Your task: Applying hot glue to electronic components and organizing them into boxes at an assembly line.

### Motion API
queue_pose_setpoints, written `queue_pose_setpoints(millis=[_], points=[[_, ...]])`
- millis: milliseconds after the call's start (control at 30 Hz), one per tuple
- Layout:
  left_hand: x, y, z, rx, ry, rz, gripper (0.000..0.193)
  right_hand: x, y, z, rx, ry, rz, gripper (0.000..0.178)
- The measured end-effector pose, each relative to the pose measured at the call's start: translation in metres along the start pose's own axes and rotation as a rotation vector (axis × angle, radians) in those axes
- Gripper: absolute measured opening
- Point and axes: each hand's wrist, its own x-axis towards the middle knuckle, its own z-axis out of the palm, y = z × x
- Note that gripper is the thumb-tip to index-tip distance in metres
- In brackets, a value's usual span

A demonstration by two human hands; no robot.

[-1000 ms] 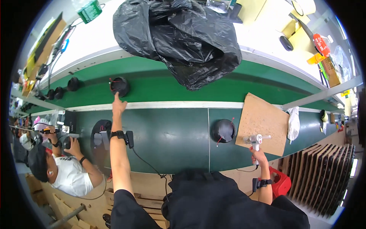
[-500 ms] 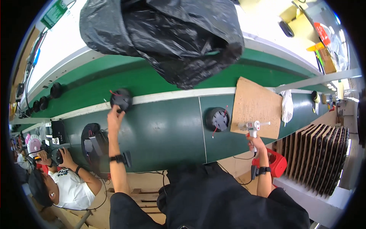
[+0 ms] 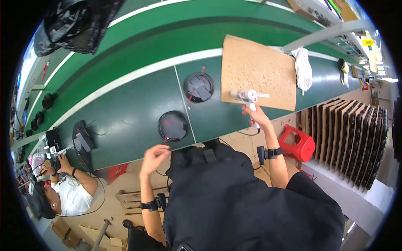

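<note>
My right hand (image 3: 257, 117) is wrapped round the handle of a white hot glue gun (image 3: 252, 97). A pale glue stick shows at its right end, and its nozzle is over the lower left part of a brown board (image 3: 258, 69). Just below the bench's front edge is my left hand (image 3: 155, 159), its fingers partly extended and nothing in them. Close above that hand, a round black housing (image 3: 173, 121) with a short red wire lies on the dark green bench (image 3: 134, 111). A second round black housing (image 3: 199, 87), with red wires, sits beyond it, left of the board.
Beside the board lies a white plastic bag (image 3: 303, 69). A red stool (image 3: 297, 143) and a rack of stacked boards (image 3: 349, 142) stand at the right. A co-worker (image 3: 75, 192) handles something dark at the far left. A black plastic bag (image 3: 77, 25) hangs at upper left.
My left hand has let go of the black housing, which now lies near the bench's front edge, and has drawn back. The view has shifted right; the glue gun stays in my right hand.
</note>
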Motion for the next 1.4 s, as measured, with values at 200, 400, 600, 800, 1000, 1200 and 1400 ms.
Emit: queue_pose_setpoints(millis=[200,400,600,800,1000,1200,1400], points=[[0.041,0.019,-0.017,0.306,0.415,0.146,0.036,-0.005,0.017,0.016,-0.186,0.024,-0.226,0.024],[0.072,0.05,0.007,0.658,0.096,0.326,0.057,-0.032,0.033,0.024,-0.326,0.102,-0.36,0.034],[0.042,0.043,0.009,0.717,0.23,0.107,0.046,-0.092,0.049,0.043,-0.407,-0.082,-0.477,0.033],[0.057,0.039,0.0,0.484,-0.01,0.217,0.021,-0.116,0.039,0.092,-0.466,-0.273,-0.667,0.04],[0.101,0.052,-0.015,0.171,-0.22,0.183,0.013,-0.109,0.035,0.141,-0.632,-0.288,-0.748,0.048],[0.151,0.034,-0.015,0.065,-0.302,0.12,0.014,-0.101,0.024,0.165,-0.826,-0.294,-0.707,0.053],[0.154,0.03,-0.011,0.038,-0.231,0.034,0.016,-0.106,0.021,0.178,-0.877,-0.301,-0.7,0.053]])
